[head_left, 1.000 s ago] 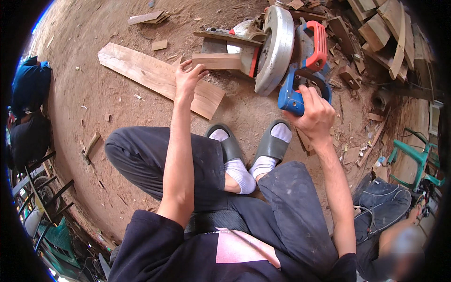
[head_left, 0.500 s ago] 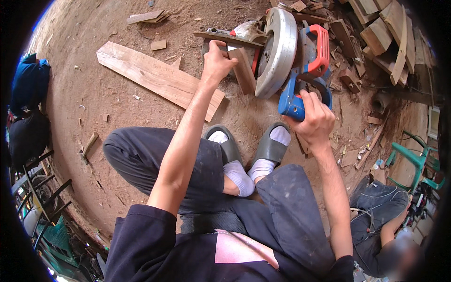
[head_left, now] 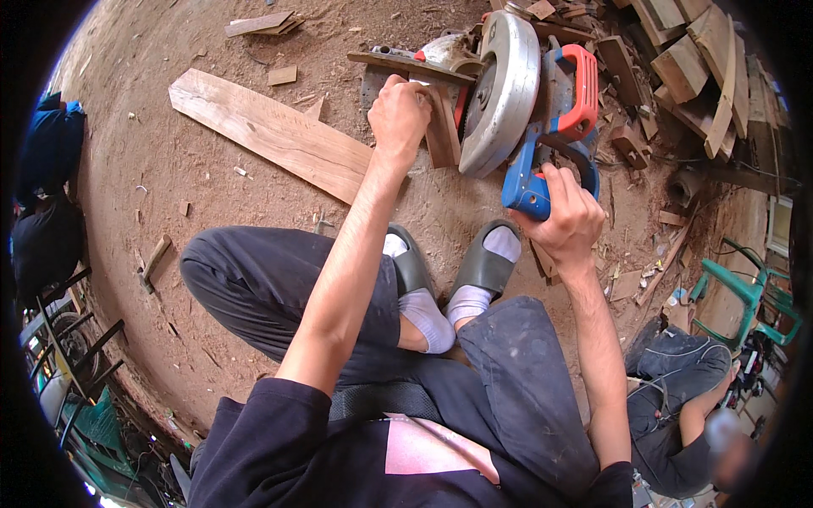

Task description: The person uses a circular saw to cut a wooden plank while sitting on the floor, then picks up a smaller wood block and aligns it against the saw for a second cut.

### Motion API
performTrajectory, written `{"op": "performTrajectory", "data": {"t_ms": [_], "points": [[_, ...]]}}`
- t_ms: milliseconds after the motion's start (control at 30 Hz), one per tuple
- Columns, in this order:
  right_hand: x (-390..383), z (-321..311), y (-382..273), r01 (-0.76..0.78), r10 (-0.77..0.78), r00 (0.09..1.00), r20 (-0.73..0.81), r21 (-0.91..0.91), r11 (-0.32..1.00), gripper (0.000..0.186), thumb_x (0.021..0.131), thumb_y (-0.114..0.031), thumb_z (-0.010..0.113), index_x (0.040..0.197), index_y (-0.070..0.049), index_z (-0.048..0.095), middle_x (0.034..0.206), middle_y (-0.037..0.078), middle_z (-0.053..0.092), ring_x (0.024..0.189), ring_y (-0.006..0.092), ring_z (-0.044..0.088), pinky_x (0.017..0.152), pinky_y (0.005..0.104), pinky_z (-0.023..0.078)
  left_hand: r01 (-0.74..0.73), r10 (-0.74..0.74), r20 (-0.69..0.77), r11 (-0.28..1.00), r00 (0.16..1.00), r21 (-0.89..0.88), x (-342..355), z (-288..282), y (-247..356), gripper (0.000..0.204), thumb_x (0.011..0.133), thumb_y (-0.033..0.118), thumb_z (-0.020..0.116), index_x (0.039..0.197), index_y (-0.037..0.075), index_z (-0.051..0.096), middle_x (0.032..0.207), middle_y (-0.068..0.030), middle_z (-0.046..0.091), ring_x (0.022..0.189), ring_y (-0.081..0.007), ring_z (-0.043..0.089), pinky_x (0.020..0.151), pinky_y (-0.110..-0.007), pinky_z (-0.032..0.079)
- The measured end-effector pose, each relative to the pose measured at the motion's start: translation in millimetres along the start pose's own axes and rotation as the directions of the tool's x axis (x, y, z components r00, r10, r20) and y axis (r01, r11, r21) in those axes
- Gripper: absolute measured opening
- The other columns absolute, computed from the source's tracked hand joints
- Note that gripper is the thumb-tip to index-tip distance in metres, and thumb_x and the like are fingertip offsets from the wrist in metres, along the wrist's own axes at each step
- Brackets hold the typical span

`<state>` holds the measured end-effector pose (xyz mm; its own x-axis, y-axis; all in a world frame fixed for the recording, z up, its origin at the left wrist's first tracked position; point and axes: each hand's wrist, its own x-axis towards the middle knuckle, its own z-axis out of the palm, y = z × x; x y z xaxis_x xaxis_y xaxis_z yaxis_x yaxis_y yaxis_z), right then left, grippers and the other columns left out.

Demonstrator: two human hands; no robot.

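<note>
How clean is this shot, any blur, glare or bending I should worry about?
Head view: the scene bows outward and the rim goes black; head view: a blurred patch covers the head of the person at lower right; head view: the right hand, blue saw handle and silver blade guard look fairly sharp, in soft light without harsh glare.

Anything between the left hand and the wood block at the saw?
Nothing visible: the left hand appears to touch the left side of the wood block; the round saw guard stands to its right.
</note>
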<state>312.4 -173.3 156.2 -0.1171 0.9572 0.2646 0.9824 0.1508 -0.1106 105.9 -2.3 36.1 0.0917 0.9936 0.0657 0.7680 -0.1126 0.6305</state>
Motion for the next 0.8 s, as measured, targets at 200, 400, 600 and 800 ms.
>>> {"op": "performTrajectory", "data": {"t_ms": [200,400,600,800], "points": [[1.1,0.3,-1.1,-0.001,0.001,1.000,-0.003,0.006,1.000,0.071,0.070,-0.054,0.084,0.116,-0.003,0.065,0.093,0.011,0.065,0.070,0.0315,0.069,0.062,0.0421,0.055,-0.018,0.019,0.009,0.996,1.000,-0.089,-14.3,5.2,-9.9,0.024,0.090,0.021,0.066,0.112,0.014,0.075,0.097,-0.0136,0.072,0.091,-0.0378,0.071,0.079,-0.050,0.057],[0.0,-0.2,-0.8,-0.014,0.014,1.000,0.006,0.000,1.000,0.070,0.069,-0.051,0.085,0.116,-0.004,0.065,0.094,0.011,0.065,0.071,0.0317,0.069,0.063,0.0426,0.055,-0.040,0.036,0.163,0.999,0.986,0.022,-47.1,4.8,-7.6,0.058,0.094,0.021,0.061,0.149,0.023,0.045,0.092,-0.0207,0.073,0.086,-0.0418,0.071,0.074,-0.053,0.056],[0.5,-1.3,-1.9,-0.016,0.016,1.000,0.012,-0.005,1.000,0.069,0.069,-0.049,0.086,0.116,-0.003,0.065,0.094,0.011,0.065,0.074,0.0319,0.070,0.064,0.0428,0.056,0.278,-0.059,0.419,0.830,0.906,-0.483,-51.9,-1.1,-20.6,0.067,0.093,0.016,0.060,0.156,0.027,0.038,0.076,-0.0211,0.070,0.080,-0.0362,0.074,0.075,-0.045,0.059],[1.4,-1.4,-0.9,-0.015,0.015,1.000,0.024,-0.001,1.000,0.070,0.069,-0.050,0.086,0.117,-0.003,0.065,0.095,0.011,0.066,0.075,0.0325,0.071,0.064,0.0431,0.056,0.246,-0.119,0.242,0.756,0.963,-0.607,-59.7,20.9,-27.4,0.051,0.096,0.015,0.066,0.141,0.008,0.045,0.092,-0.0155,0.074,0.082,-0.0215,0.074,0.073,-0.036,0.059]]}}
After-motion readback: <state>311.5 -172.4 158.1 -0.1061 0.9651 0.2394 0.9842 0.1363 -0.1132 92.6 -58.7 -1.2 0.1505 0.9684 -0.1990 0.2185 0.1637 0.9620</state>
